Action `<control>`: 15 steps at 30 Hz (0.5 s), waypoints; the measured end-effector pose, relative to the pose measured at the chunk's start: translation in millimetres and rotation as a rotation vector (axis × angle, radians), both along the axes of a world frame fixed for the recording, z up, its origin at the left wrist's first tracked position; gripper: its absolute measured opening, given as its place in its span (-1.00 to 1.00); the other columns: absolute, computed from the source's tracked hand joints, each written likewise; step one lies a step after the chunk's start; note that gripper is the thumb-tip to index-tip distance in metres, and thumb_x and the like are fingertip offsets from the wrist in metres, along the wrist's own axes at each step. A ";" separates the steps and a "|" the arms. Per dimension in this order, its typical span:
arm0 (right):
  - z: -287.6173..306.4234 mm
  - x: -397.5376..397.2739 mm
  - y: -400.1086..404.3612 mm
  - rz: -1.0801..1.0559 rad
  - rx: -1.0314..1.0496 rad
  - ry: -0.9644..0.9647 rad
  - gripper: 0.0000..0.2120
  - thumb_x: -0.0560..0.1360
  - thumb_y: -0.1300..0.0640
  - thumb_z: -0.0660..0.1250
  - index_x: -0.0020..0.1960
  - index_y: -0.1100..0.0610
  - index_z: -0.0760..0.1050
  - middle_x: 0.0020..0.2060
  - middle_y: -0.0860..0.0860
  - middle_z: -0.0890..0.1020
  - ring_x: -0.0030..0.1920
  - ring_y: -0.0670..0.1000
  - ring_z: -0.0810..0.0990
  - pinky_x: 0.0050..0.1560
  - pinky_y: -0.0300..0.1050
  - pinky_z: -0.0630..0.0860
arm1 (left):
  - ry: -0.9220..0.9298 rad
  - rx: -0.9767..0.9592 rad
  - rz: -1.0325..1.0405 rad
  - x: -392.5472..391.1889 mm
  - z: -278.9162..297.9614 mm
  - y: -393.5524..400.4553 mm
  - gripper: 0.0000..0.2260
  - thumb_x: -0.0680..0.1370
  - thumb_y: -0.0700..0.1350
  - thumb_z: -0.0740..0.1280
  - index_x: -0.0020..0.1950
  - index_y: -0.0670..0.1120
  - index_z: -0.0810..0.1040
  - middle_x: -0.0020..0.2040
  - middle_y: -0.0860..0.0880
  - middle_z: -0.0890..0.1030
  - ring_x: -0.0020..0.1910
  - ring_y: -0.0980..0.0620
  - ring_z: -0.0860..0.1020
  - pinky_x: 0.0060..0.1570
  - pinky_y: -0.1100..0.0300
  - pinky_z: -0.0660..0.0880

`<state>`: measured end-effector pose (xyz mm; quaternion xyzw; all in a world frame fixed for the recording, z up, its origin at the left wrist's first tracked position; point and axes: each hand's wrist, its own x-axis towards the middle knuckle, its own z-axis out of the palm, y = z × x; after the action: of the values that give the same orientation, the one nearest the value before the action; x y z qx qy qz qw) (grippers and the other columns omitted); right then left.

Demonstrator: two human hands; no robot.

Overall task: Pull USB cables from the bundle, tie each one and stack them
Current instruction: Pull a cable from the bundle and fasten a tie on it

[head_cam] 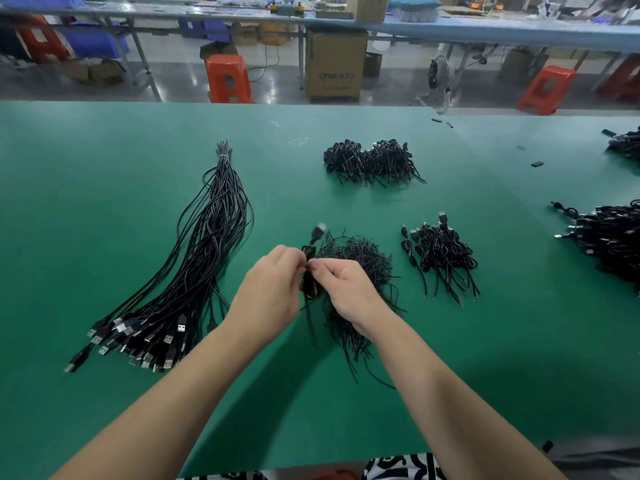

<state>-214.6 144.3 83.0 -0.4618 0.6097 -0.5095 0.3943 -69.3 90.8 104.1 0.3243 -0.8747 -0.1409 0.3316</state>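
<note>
Both hands meet mid-frame over a green table (pixel 104 202). Left hand (pixel 273 289) and right hand (pixel 343 289) have fingers curled, pinching one folded black cable (pixel 309 271) between them, its USB plug (pixel 318 232) sticking up, blurred. Under the right hand, a loose pile of ties (pixel 360 258). Long cable bundle (pixel 204 254) lies at left, plugs toward the lower left. Tied cables stack (pixel 441 252) right of center; another pile (pixel 372 162) upper center.
</note>
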 end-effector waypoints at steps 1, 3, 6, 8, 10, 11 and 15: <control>0.1 1.6 0.2 0.016 0.009 -0.040 -0.63 0.68 0.03 0.22 -0.24 0.12 0.60 -0.35 -0.03 0.56 -0.27 -0.06 0.46 -0.15 -0.11 0.40 | -0.066 -0.145 -0.033 0.8 -2.0 -0.4 -0.87 0.49 -0.42 0.34 -0.07 -0.22 0.56 -0.21 -0.10 0.53 -0.31 -0.14 0.45 -0.24 0.03 0.43; 1.1 4.6 0.1 0.043 0.044 -0.196 -0.61 0.70 0.00 0.17 -0.18 0.10 0.62 -0.31 -0.03 0.63 -0.24 -0.07 0.54 -0.11 -0.13 0.49 | -0.144 -0.361 -0.100 3.1 -5.1 -5.3 -0.80 0.39 -0.46 0.31 -0.11 -0.21 0.57 -0.24 -0.10 0.52 -0.35 -0.10 0.36 -0.26 0.06 0.36; 2.8 3.0 1.2 0.123 0.089 -0.399 -0.59 0.70 -0.06 0.13 -0.03 0.18 0.62 -0.22 0.04 0.63 -0.13 -0.02 0.59 -0.07 -0.03 0.59 | -0.171 -0.428 -0.137 7.8 -6.3 -12.3 -0.76 0.36 -0.45 0.26 -0.09 -0.18 0.56 -0.22 -0.07 0.52 -0.33 -0.08 0.36 -0.25 0.09 0.32; 3.3 0.6 3.5 0.203 0.053 -0.336 -0.67 0.69 0.00 0.17 0.00 0.17 0.61 -0.19 0.00 0.61 -0.11 -0.06 0.57 -0.06 -0.07 0.60 | -0.154 -0.417 -0.138 10.9 -7.0 -15.6 -0.77 0.38 -0.45 0.28 -0.08 -0.19 0.57 -0.20 -0.08 0.54 -0.32 -0.10 0.40 -0.24 0.07 0.36; 3.5 -0.9 4.5 0.231 0.022 -0.261 -0.74 0.69 0.10 0.19 0.02 0.18 0.62 -0.20 -0.03 0.61 -0.13 -0.08 0.56 -0.06 -0.12 0.59 | -0.131 -0.406 -0.137 12.5 -6.0 -15.7 -0.80 0.42 -0.45 0.32 -0.06 -0.21 0.59 -0.18 -0.09 0.56 -0.33 -0.11 0.42 -0.25 0.04 0.40; 3.7 -1.2 4.3 0.223 0.018 -0.252 -0.74 0.69 0.14 0.19 0.04 0.21 0.62 -0.20 -0.02 0.61 -0.13 -0.08 0.57 -0.05 -0.12 0.59 | -0.117 -0.396 -0.139 12.7 -4.7 -14.3 -0.82 0.43 -0.44 0.34 -0.05 -0.21 0.60 -0.17 -0.09 0.56 -0.33 -0.11 0.43 -0.26 0.03 0.42; 5.0 -6.8 5.2 0.243 -0.006 -0.260 -0.73 0.69 0.19 0.19 0.05 0.36 0.57 -0.19 0.01 0.64 -0.12 0.01 0.58 0.03 -0.05 0.58 | 0.053 -0.239 -0.106 12.5 -1.9 -8.0 -0.94 0.57 -0.24 0.36 -0.02 -0.23 0.59 -0.07 -0.11 0.55 -0.22 -0.12 0.51 -0.17 0.06 0.50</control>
<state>-221.5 149.5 88.0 -0.4635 0.4916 -0.5153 0.5272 -56.7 82.8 102.2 0.2320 -0.8920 -0.0614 0.3831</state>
